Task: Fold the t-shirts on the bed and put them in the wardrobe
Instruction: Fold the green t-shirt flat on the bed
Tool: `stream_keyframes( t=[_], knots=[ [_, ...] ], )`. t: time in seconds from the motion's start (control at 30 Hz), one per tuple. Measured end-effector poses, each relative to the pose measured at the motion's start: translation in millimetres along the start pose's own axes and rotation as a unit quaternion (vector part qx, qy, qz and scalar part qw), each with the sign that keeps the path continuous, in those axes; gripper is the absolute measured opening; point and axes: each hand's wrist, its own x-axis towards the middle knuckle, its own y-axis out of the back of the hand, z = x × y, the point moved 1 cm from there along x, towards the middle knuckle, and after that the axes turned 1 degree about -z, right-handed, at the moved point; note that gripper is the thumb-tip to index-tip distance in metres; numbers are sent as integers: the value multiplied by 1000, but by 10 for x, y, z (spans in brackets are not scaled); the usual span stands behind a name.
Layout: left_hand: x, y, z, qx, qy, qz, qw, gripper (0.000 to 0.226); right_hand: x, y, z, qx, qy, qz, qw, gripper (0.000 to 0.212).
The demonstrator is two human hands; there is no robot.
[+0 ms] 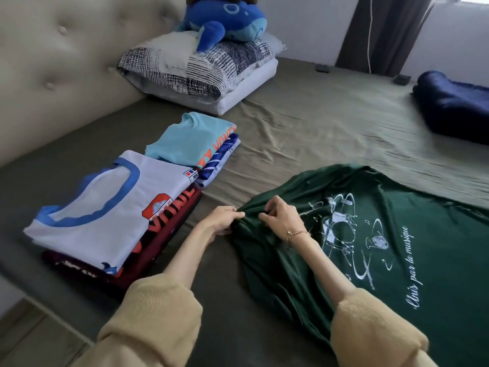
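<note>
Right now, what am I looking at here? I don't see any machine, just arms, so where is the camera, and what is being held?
There is no machine: a person does the work with bare hands, and the single picture comes from a camera worn on their head, looking forward and down. The left hand and right hand both pinch a bunched edge of a green t-shirt, which lies spread on the bed, not yet folded. To its left are two stacks of folded shirts: a near stack topped by a white shirt, and a far stack topped by a light blue one. Further back, pillows carry a blue plush toy, and a dark blue bundle lies far right.
</note>
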Motion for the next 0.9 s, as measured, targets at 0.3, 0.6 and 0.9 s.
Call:
stream_keyframes(
  t=[0.3,0.6,0.9],
  knots=[
    [-97,64,-55,-32,-38,6,999,31,-449,-136,-215,-176,146,-145,963,56],
    [-337,60,-156,17,-41,-82,996,35,-590,-50,-21,-38,129,-106,985,38],
    [-662,17,-139,23,-43,-89,995,70,-968,8,40,-171,195,-201,945,38]
  ],
)
